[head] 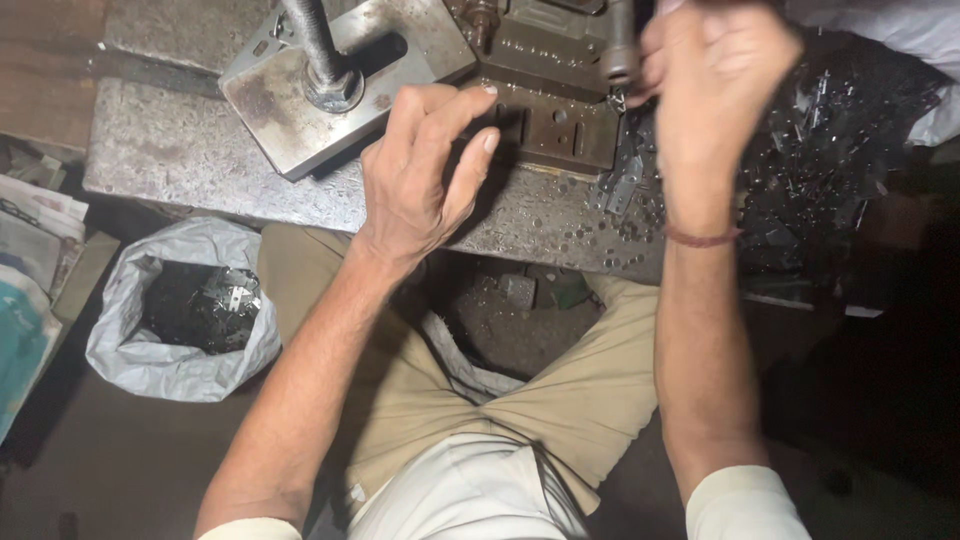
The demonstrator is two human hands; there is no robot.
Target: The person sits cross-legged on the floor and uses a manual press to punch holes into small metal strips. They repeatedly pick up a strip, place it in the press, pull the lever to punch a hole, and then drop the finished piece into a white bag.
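Many small dull-grey metal pieces (625, 180)

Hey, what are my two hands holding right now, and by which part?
The right hand wraps the lower end of a grey metal handle. The left hand holds nothing, fingertips by the dark metal die block.

A worn grey metal table (190, 150) fills the top of the view. Below it the floor (120, 460) is dim and dusty — a white sack (130, 350) stands there, stacked papers (30, 250) at the left edge.
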